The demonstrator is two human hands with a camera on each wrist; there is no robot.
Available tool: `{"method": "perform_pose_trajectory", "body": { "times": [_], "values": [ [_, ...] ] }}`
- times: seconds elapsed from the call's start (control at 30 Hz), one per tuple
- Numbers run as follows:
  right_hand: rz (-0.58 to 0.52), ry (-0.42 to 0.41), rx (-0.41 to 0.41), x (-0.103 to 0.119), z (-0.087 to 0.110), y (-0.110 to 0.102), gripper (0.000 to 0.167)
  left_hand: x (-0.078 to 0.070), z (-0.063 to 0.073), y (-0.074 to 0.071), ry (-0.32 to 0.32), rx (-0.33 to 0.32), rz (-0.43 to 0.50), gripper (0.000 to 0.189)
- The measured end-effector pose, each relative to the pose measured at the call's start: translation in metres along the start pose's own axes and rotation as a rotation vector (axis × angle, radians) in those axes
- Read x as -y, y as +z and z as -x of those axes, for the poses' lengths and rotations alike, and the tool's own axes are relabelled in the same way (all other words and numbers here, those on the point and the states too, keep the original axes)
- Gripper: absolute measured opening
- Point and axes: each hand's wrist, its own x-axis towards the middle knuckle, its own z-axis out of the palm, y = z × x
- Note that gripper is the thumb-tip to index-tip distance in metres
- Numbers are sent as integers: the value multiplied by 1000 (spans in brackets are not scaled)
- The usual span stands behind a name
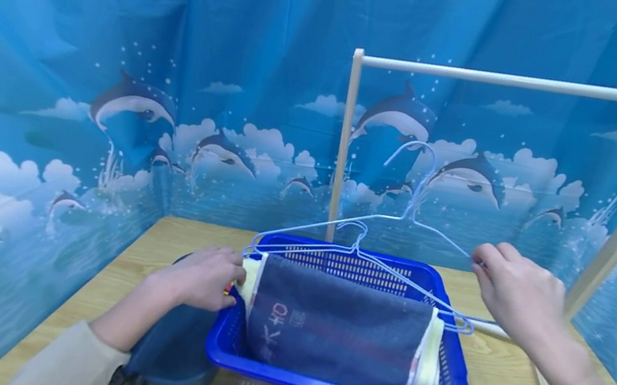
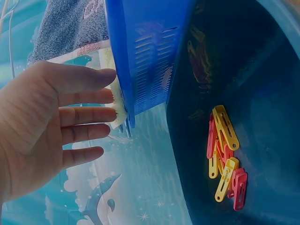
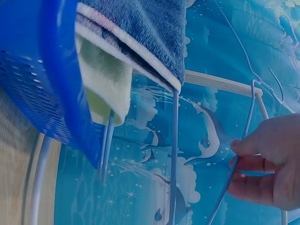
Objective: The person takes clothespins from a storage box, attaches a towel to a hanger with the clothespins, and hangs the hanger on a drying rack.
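Note:
My right hand (image 1: 526, 291) pinches the right shoulder of a light blue wire hanger (image 1: 410, 210) whose hook points upward. A dark grey-blue towel (image 1: 336, 325) with pinkish characters is folded over a hanger bar and hangs into the blue plastic basket (image 1: 279, 374). Pale yellow cloth (image 1: 429, 363) shows at both its ends. More wire hangers (image 1: 357, 249) lie across the basket, partly behind the raised one. At the basket's left rim is my left hand (image 1: 201, 276); in the left wrist view its fingers extend toward the yellow cloth, gripping nothing.
A dark blue tub (image 1: 177, 347) stands left of the basket, with several red and yellow clothespins (image 2: 226, 129) inside. Behind and to the right stands a wooden rack with a white top rail (image 1: 532, 83). A dolphin-print curtain (image 1: 60, 79) surrounds the wooden table (image 1: 107, 275).

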Motion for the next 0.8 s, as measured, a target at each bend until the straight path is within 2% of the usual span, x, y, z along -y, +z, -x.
{"method": "perform_pose_trajectory", "body": {
  "times": [0.37,0.53,0.67,0.8],
  "values": [
    [-2,-8,-33,-2,-6,-7,15,0,0,1,-13,6,13,20],
    [1,-15,-75,-4,-8,-12,13,0,1,0,-13,4,8,21],
    [-2,2,-88,-6,-10,-18,13,0,0,0,-18,8,9,21],
    [-14,36,-65,-9,-13,-23,13,0,0,0,-28,20,17,21]
  ]
}}
